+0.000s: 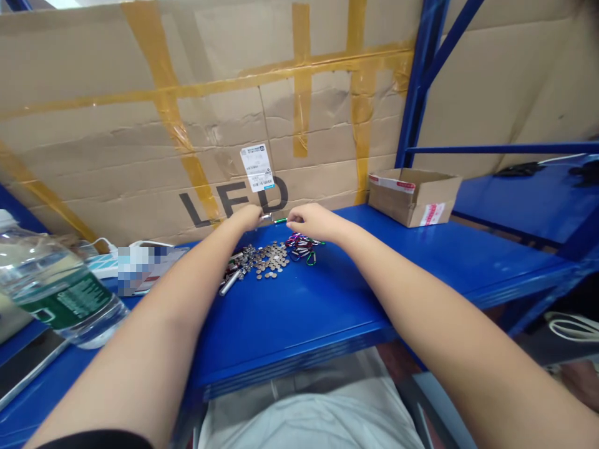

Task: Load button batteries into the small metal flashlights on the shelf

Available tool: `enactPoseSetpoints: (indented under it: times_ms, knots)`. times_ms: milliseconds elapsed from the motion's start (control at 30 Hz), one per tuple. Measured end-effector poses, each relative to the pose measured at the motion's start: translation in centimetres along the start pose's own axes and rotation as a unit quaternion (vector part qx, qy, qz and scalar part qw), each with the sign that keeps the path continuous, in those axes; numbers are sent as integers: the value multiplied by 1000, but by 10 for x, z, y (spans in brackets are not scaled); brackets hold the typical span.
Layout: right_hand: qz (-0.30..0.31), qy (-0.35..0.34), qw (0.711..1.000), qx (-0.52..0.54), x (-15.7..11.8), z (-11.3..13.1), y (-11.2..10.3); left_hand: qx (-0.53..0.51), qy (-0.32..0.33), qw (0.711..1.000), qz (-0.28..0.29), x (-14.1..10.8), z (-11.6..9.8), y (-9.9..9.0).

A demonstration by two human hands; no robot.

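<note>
Over the back of the blue table, my left hand (248,217) is closed on a small silver cylinder (266,217) whose end sticks out toward the right. My right hand (306,219) pinches a small green metallic piece (281,221), which points at the cylinder; a narrow gap seems to lie between them. Below the hands, small round coin-like discs (271,259) are spread out. To their left is a heap of small silver metal parts (241,262), with a longer silver tube (230,282) in front. Coloured carabiners (303,247) form a pile under my right hand.
A large taped cardboard box (234,125) stands upright behind the blue table (299,318). An open small carton (412,196) sits at the back right, near a blue metal frame (416,93). At left are a water bottle (65,287) and a dark flat device (30,365).
</note>
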State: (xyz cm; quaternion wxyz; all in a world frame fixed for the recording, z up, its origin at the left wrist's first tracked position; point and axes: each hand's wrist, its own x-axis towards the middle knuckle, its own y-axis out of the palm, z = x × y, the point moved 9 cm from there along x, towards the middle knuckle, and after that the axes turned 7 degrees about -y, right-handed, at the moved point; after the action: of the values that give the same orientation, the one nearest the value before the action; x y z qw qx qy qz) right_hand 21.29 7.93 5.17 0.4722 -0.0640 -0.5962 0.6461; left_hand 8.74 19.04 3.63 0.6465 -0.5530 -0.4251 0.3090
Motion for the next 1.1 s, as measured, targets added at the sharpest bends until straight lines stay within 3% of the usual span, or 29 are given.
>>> enactPoseSetpoints:
  times_ms: [67, 200, 333, 433, 633, 867, 1100]
  knots:
    - [-20, 10, 1000, 11, 1, -5, 2, 19, -28, 999, -16, -14, -2, -18]
    - [-63, 1, 997, 40, 2, 2, 10, -21, 4, 999, -44, -69, -35, -49]
    - [-14, -35, 993, 111, 2, 28, 28, -129, 25, 990, -49, -126, -58, -53]
    - [22, -59, 990, 126, 1, 43, 37, -161, 35, 984, -62, -149, -61, -48]
    - [34, -48, 983, 175, -4, 46, 41, -171, 40, 981, -81, -157, -58, -38]
    - [56, -56, 989, 122, -6, 51, 41, -185, 15, 977, -104, -153, -49, -27]
    - [69, -64, 994, 47, -3, 53, 40, -188, 18, 974, -128, -155, -47, -31]
